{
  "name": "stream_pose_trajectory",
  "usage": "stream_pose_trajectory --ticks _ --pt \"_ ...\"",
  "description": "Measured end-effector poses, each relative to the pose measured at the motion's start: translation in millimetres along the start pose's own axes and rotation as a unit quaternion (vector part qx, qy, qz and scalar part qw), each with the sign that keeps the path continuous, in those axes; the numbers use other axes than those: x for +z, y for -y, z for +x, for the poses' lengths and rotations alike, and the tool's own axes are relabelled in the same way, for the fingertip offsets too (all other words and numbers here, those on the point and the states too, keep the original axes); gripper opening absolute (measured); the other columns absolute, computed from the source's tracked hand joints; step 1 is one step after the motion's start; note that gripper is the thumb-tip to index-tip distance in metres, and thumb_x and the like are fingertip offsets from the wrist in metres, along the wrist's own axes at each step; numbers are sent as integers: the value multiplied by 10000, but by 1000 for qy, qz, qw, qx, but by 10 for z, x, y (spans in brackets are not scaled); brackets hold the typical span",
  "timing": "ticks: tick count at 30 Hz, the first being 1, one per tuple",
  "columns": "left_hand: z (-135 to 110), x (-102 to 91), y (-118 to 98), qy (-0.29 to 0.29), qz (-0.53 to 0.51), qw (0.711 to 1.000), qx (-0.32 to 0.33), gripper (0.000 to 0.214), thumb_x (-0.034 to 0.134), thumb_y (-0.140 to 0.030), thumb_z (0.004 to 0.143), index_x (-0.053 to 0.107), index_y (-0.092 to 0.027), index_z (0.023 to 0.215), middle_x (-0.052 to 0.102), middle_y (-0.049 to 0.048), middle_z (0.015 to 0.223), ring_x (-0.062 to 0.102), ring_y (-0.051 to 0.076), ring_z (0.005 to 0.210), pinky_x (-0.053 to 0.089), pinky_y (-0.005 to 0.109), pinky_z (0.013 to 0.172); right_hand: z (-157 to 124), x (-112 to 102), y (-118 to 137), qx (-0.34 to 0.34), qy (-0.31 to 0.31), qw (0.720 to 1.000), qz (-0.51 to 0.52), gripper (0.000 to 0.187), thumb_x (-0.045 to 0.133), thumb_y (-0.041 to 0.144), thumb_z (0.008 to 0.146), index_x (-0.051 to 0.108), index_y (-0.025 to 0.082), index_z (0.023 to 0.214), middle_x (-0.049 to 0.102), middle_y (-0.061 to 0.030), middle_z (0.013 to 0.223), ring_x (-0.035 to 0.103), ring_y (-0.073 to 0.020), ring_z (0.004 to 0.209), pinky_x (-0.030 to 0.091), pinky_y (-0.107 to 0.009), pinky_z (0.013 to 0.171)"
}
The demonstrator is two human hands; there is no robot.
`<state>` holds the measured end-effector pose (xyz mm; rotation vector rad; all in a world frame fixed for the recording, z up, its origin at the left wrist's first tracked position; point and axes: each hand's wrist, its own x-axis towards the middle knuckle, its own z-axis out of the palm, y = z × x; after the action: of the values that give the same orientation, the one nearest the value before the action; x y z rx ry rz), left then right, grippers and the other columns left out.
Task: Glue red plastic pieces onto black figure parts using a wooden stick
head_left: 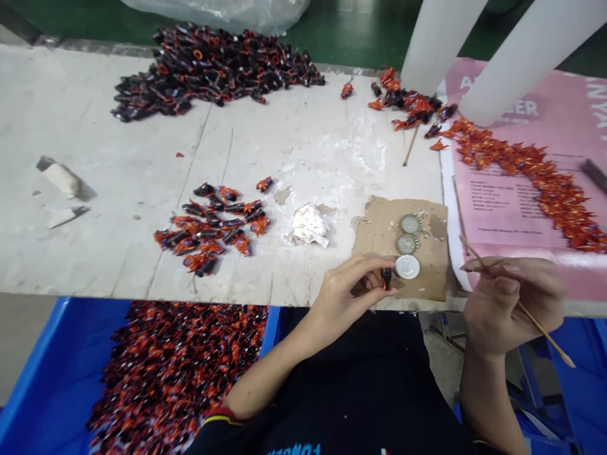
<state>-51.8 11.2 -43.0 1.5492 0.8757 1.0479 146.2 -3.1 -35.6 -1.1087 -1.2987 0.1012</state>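
Between the thumb and fingers of my left hand (pixel 348 294) is a small black and orange piece (pixel 386 278), held above the front of a brown cardboard sheet (pixel 374 221). Close beside it on the cardboard lies a round white cap (pixel 407 266), with two ridged bottle caps (pixel 408 234) behind it. My right hand (pixel 515 303), off to the right over the pink printed sheet's edge, pinches a thin wooden stick (pixel 535 321) that slants down to the right. A cluster of black and orange pieces (pixel 213 224) lies left of a crumpled white lump (pixel 309 224).
Black pieces (pixel 213 66) are heaped at the back. Orange pieces (pixel 535 177) spread over the pink sheet (pixel 502 215), near two white tubes (pixel 516 57). A blue bin (pixel 47 373) full of pieces stands below the table's front edge. Another stick (pixel 411 145) lies on the table.
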Motion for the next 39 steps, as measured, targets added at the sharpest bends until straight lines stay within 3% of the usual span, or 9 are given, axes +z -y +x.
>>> stream_pose_trajectory --ticks 4,8,11,17,26,30,32,36,39 --pt "-4 -14 30 5 13 1000 -7 299 722 -116 803 666 -201 1084 683 40 958 619 91 659 551 188 620 336 -598 -394 -99 42 957 -268 298 438 399 974 642 207 1075 650 -84 913 657 -242 930 550 -457 804" --pt "-3 -23 30 9 28 1000 -6 290 716 -102 802 668 -202 1071 688 32 947 610 90 657 547 185 622 761 -1327 -877 -13 22 893 -449 230 531 336 901 633 167 1018 666 -122 922 632 -250 909 444 -465 825" --pt "0 -20 17 10 27 1000 -9 278 706 -95 804 670 -197 1060 690 38 958 614 92 653 551 190 617 921 -1540 -1068 87 43 850 -518 161 760 253 698 617 187 729 556 -37 693 516 -200 694 382 -449 762" --pt "1 -13 4 0 40 999 -18 255 710 -143 811 679 -191 1059 690 37 903 628 105 651 557 204 604 876 -1320 -1114 107 91 844 -517 437 846 400 596 467 219 473 295 51 553 190 -107 563 228 -369 640" --pt "-3 -11 21 4 36 999 -18 273 713 -118 806 674 -191 1066 673 29 898 615 91 652 549 188 608 1000 -1311 -1140 108 45 873 -473 468 882 296 517 428 210 445 323 60 525 203 -86 536 199 -340 594" --pt "6 17 6 -9 19 1000 8 266 721 -115 803 673 -194 1053 666 19 877 620 85 644 543 177 603 703 -955 -612 97 50 913 -393 285 706 369 767 511 219 623 465 17 590 398 -123 524 301 -305 538" --pt "15 33 -23 -14 11 1000 23 241 710 -135 819 671 -189 1050 668 25 880 639 95 663 555 182 614 461 -657 -202 108 132 957 -233 192 586 357 877 562 215 749 487 18 621 426 -118 518 332 -268 503" --pt "42 48 -103 -24 34 997 67 218 660 -134 862 655 -192 1073 673 16 844 652 97 691 556 168 631 65 -152 447 118 243 959 -85 129 531 222 935 545 213 807 534 22 712 503 -99 590 391 -204 510" --pt "61 49 -150 -25 70 992 102 228 642 -120 874 638 -193 1090 687 18 855 653 102 715 559 174 652 -85 -7 582 142 284 948 -22 129 543 203 935 541 216 806 527 24 722 508 -95 603 411 -192 518"
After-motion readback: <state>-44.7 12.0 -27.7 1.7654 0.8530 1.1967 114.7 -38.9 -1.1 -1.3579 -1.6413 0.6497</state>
